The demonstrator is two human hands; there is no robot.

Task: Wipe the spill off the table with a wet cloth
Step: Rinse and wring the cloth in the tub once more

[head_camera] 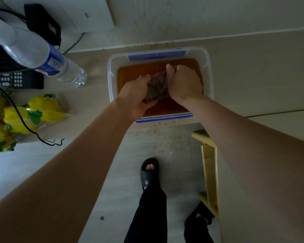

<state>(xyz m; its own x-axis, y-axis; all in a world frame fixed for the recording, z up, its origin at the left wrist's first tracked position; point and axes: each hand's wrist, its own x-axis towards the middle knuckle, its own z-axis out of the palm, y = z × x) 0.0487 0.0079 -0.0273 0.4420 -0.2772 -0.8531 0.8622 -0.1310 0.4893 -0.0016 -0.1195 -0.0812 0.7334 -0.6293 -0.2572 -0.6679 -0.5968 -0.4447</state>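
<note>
1. A clear plastic tub (111, 81) with blue clips sits at the table's near edge, holding brownish water.
2. Over the tub, the left hand (138, 94) and right hand (183, 81) both grip a bunched, dull-coloured cloth (157, 86) between them.
3. Left of the tub lies a water bottle (60, 65) on its side; further left, a remote control (16, 79).
4. Yellow-and-green packets (42, 109) lie left of the tub, nearer the viewer.
5. Below the tub, a black slipper (149, 174) stands on the floor.
</note>
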